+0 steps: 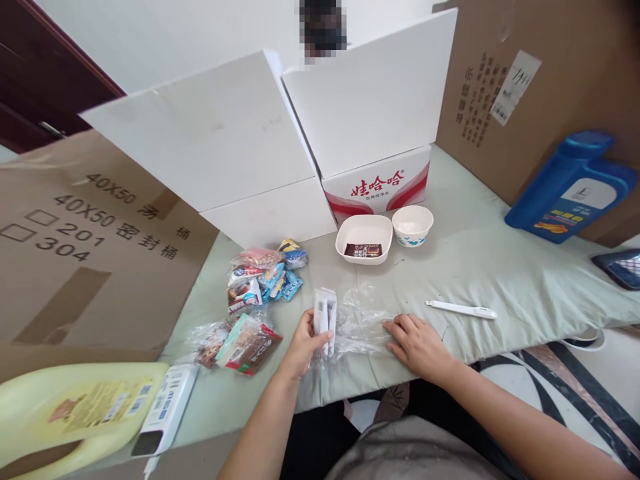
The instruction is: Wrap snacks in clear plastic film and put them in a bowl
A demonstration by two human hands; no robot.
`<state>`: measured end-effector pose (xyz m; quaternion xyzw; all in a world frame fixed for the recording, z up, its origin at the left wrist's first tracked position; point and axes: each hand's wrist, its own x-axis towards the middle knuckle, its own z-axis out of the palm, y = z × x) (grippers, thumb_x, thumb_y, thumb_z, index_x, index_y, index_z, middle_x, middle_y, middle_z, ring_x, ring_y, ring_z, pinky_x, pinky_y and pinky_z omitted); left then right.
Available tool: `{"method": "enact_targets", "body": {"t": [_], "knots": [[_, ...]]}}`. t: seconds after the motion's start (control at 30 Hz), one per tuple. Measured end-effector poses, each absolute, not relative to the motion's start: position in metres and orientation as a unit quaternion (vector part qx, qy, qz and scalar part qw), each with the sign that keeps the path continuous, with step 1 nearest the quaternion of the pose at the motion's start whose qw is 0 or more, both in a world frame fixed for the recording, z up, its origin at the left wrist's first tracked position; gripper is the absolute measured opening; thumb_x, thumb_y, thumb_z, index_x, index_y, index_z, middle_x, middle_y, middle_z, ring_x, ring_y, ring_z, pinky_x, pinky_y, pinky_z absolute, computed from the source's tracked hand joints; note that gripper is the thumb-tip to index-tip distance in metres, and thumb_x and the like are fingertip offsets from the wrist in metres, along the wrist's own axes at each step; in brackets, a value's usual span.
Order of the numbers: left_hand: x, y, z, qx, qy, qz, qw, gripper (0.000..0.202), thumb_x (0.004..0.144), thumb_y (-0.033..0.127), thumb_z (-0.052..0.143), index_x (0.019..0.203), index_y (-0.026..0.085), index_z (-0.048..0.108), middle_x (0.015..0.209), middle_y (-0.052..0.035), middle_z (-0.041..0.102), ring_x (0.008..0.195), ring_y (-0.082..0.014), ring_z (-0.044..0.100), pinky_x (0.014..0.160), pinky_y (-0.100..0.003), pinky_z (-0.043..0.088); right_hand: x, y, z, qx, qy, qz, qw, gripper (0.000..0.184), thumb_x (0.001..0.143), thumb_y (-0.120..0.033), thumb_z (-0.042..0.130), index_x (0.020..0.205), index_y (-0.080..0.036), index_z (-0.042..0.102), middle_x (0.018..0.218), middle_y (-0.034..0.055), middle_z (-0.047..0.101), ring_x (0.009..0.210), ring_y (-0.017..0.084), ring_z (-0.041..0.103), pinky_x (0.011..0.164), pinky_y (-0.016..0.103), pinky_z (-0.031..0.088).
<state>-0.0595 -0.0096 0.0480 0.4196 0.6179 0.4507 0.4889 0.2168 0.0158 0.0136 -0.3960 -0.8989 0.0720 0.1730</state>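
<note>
My left hand is closed around slim white packets with small grey print, held upright near the front edge of the padded surface. A crumpled clear plastic bag spreads from beneath the packets toward my right hand. The fingertips of that hand are bent onto the bag's right end and pinch it; its palm faces down. Left of my left hand lie a green and brown snack packet and a heap of wrapped snacks.
A white square bowl holds a dark packet; a patterned round bowl stands beside it. A white utility knife, blue bottle and phone lie right. White boxes stand behind. A yellow jug is front left.
</note>
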Motion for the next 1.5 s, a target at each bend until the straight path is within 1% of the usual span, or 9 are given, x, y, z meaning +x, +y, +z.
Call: {"method": "enact_targets", "body": {"t": [0.13, 0.23, 0.47, 0.7, 0.83, 1.0, 1.17, 1.37, 1.5], "knots": [[-0.069, 0.017, 0.05, 0.358, 0.632, 0.521, 0.448, 0.058, 0.063, 0.042, 0.074, 0.111, 0.022, 0.048, 0.091, -0.0016, 0.063, 0.073, -0.0167, 0.064, 0.061, -0.028, 0.052, 0.216, 0.015, 0.012, -0.396, -0.899, 0.069, 0.175, 0.034, 0.094, -0.035, 0.05, 0.124, -0.019, 0.055, 0.102, 0.0092, 0.059, 0.094, 0.024, 0.056, 0.08, 0.037, 0.047], [-0.067, 0.06, 0.074, 0.458, 0.639, 0.535, 0.31, 0.058, 0.063, 0.041, 0.073, 0.112, 0.021, 0.048, 0.102, -0.0044, 0.062, 0.087, -0.0198, 0.064, 0.074, -0.032, 0.052, 0.216, 0.015, 0.013, -0.398, -0.898, 0.069, 0.172, 0.035, 0.094, -0.035, 0.051, 0.124, -0.019, 0.055, 0.103, 0.009, 0.059, 0.094, 0.024, 0.056, 0.08, 0.037, 0.047], [-0.022, 0.196, 0.138, 0.781, 0.59, 0.204, 0.011, 0.059, 0.071, 0.019, 0.069, 0.127, 0.02, 0.049, 0.122, -0.0104, 0.058, 0.114, -0.0284, 0.053, 0.099, -0.04, 0.038, 0.217, 0.014, 0.016, -0.399, -0.897, 0.079, 0.174, 0.036, 0.091, -0.032, 0.054, 0.124, -0.017, 0.054, 0.101, 0.009, 0.058, 0.092, 0.023, 0.056, 0.079, 0.037, 0.047], [0.015, 0.251, 0.108, 0.802, 0.585, 0.115, -0.031, 0.078, 0.068, 0.021, 0.077, 0.137, 0.023, 0.042, 0.134, -0.0141, 0.05, 0.125, -0.0354, 0.04, 0.106, -0.053, 0.025, 0.218, 0.015, 0.021, -0.404, -0.892, 0.101, 0.178, 0.033, 0.091, -0.031, 0.054, 0.121, -0.017, 0.056, 0.103, 0.0096, 0.059, 0.094, 0.023, 0.056, 0.082, 0.037, 0.047], [0.017, 0.228, 0.096, 0.785, 0.6, 0.152, -0.027, 0.057, 0.075, 0.02, 0.07, 0.129, 0.018, 0.052, 0.135, -0.0172, 0.048, 0.127, -0.036, 0.04, 0.104, -0.052, 0.031, 0.218, 0.014, 0.022, -0.405, -0.891, 0.105, 0.177, 0.033, 0.091, -0.031, 0.054, 0.12, -0.017, 0.057, 0.103, 0.0097, 0.059, 0.094, 0.023, 0.056, 0.082, 0.037, 0.047], [0.012, 0.138, 0.096, 0.844, 0.499, 0.193, 0.039, 0.02, 0.085, 0.019, 0.058, 0.104, 0.019, 0.064, 0.108, -0.0095, 0.062, 0.109, -0.0228, 0.056, 0.097, -0.037, 0.044, 0.219, 0.014, 0.018, -0.399, -0.893, 0.1, 0.182, 0.033, 0.091, -0.03, 0.054, 0.121, -0.016, 0.057, 0.103, 0.0102, 0.059, 0.095, 0.024, 0.056, 0.083, 0.038, 0.048], [-0.006, 0.025, 0.079, 0.919, 0.379, 0.085, 0.062, 0.037, 0.081, 0.037, 0.068, 0.115, 0.023, 0.06, 0.105, -0.0073, 0.064, 0.113, -0.027, 0.055, 0.107, -0.051, 0.035, 0.218, 0.015, 0.018, -0.398, -0.895, 0.09, 0.179, 0.032, 0.092, -0.03, 0.053, 0.119, -0.015, 0.059, 0.103, 0.011, 0.06, 0.094, 0.025, 0.056, 0.082, 0.039, 0.049], [-0.058, -0.047, 0.066, 0.848, 0.524, 0.065, -0.053, 0.011, 0.086, 0.015, 0.056, 0.09, 0.022, 0.064, 0.08, -0.0032, 0.061, 0.085, -0.0221, 0.058, 0.1, -0.052, 0.038, 0.229, 0.005, 0.028, -0.4, -0.894, 0.12, 0.165, 0.054, 0.088, -0.043, 0.061, 0.132, -0.013, 0.051, 0.115, 0.0142, 0.059, 0.101, 0.027, 0.056, 0.088, 0.042, 0.05], [-0.085, -0.075, 0.066, 0.808, 0.572, 0.125, -0.073, 0.016, 0.089, 0.013, 0.051, 0.082, 0.02, 0.063, 0.089, -0.0059, 0.065, 0.096, -0.0243, 0.058, 0.095, -0.048, 0.04, 0.246, -0.007, 0.033, -0.383, -0.903, 0.142, 0.13, 0.065, 0.075, -0.048, 0.074, 0.129, -0.018, 0.054, 0.12, 0.0134, 0.057, 0.104, 0.029, 0.054, 0.089, 0.045, 0.051]]}}
